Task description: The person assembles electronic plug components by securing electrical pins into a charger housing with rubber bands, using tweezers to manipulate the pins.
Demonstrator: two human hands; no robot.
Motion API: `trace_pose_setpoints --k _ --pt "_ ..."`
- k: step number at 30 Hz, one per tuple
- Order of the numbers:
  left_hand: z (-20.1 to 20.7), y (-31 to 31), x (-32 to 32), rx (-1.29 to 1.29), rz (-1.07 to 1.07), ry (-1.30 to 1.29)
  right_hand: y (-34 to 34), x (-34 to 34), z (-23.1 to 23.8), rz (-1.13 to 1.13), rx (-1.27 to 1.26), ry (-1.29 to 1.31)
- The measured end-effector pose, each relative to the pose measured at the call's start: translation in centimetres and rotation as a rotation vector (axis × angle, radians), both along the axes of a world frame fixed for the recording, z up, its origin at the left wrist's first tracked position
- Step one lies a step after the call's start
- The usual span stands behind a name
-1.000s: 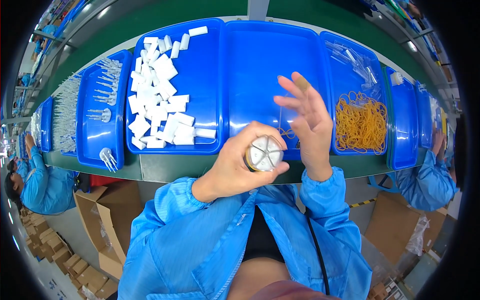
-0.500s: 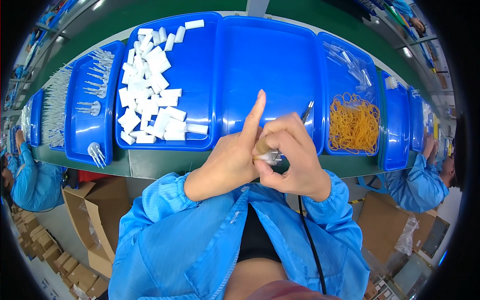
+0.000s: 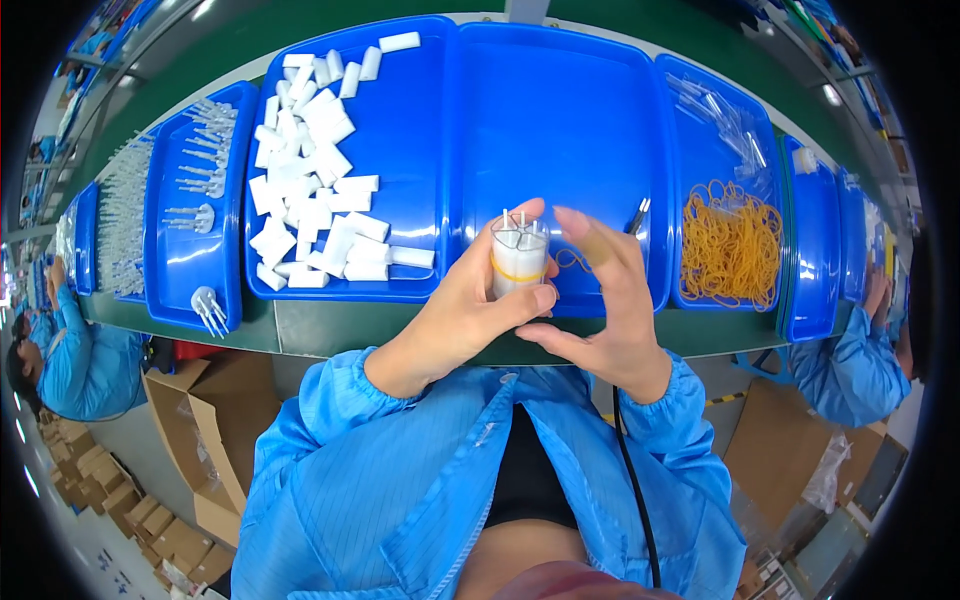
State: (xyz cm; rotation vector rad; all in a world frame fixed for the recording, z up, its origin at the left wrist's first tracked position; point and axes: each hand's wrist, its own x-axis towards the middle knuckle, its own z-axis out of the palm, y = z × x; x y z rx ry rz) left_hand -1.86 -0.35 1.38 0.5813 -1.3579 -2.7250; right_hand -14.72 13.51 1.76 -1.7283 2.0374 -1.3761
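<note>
My left hand (image 3: 450,318) is wrapped round a white cylinder (image 3: 508,288) held upright over the near edge of the middle blue tray. A clear sleeve with several thin white prongs (image 3: 520,228) forms its upper end, and a yellow rubber band (image 3: 519,277) circles its middle. Just right of it, my right hand (image 3: 625,325) is open, thumb and fingers spread apart with nothing between them. Its thumb tip is close below the cylinder's lower end. Behind its fingers, a loose rubber band (image 3: 571,259) shows in part.
White foam-like cylinders (image 3: 325,115) fill part of the left tray. Pronged white pieces (image 3: 205,300) lie in the tray beyond. Yellow rubber bands (image 3: 732,245) and clear tubes (image 3: 725,125) share the right tray. A pointed metal tool (image 3: 638,215) rests in the middle tray. Co-workers sit at both sides.
My right hand has come off the piece and opened, moving slightly right. My left hand now grips the cylinder upright, its pointing index finger curled behind it. The band is visible around it.
</note>
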Motion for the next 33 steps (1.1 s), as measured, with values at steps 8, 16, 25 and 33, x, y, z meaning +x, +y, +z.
trace_pose_setpoints --k 8,16,25,33 --pt "0.7 0.0 0.5 0.086 -0.072 0.135 0.4 -1.4 -0.2 0.018 0.029 -0.089" --pt "-1.1 -0.6 1.5 -0.813 0.119 0.277 1.4 -1.7 -0.7 0.077 -0.037 -0.261" --pt "-1.3 -1.1 1.8 -1.029 0.102 0.333 1.4 -1.5 -0.4 0.153 0.004 -0.233" --pt "-1.5 0.3 1.9 -0.001 0.039 0.284 0.7 -0.3 -2.3 0.048 -0.114 -0.19"
